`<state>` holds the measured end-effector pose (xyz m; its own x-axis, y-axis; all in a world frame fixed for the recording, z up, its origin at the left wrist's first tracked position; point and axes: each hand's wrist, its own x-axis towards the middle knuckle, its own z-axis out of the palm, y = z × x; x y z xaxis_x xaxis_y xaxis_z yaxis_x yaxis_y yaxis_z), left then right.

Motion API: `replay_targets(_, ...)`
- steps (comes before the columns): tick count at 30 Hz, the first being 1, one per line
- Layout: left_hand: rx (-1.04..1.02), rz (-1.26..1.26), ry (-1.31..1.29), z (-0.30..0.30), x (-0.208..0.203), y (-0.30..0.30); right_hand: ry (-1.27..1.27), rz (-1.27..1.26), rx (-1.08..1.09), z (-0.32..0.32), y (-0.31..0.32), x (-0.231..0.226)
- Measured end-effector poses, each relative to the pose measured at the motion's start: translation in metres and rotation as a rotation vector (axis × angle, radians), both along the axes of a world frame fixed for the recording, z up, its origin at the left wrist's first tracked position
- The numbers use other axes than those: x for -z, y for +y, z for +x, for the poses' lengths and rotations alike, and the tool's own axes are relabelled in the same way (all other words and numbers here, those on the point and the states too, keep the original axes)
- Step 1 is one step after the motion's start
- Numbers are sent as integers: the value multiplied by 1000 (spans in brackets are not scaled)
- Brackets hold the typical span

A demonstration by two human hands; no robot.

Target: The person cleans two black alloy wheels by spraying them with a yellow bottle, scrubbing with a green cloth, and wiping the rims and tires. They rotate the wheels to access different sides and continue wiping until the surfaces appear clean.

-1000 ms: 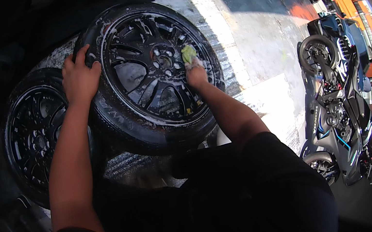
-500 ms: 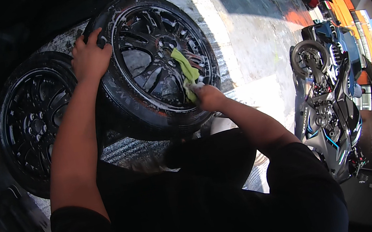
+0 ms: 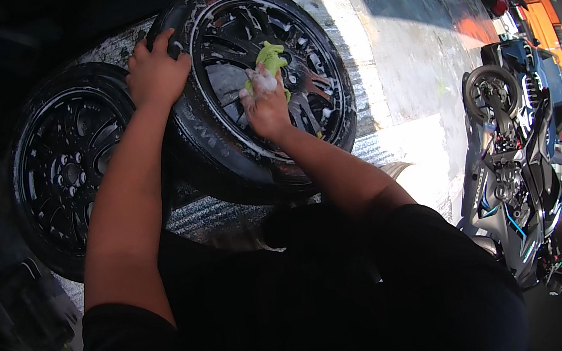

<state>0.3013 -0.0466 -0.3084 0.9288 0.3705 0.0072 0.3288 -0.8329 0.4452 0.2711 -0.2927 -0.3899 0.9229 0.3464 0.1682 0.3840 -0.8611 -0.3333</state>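
since a moment ago, the right hand (image 3: 266, 112) has moved inward over the spoked black wheel (image 3: 313, 84), clamped on a limp, sudsy green cloth (image 3: 271, 56). the left hand (image 3: 157, 79), fingers apart, rests on the rubber tyre (image 3: 194, 134). this wheel, beside a second wheel (image 3: 73, 174), looks heavy, stiff, slick; best held by its tyre.

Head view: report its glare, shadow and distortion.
Head view, centre right: sunlit floor glares almost white beside the right-hand wheel; head view, lower middle: the black shirt is nearly featureless in shadow; head view, right rim: the orange building looks bowed.
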Motion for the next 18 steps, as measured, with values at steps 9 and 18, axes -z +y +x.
replay_targets(9,23,-14,-38,2,0,-9,183,-92,147,52,-62,9)
replay_targets(18,-7,-23,-14,0,-2,-4,198,201,269,38,-83,13)
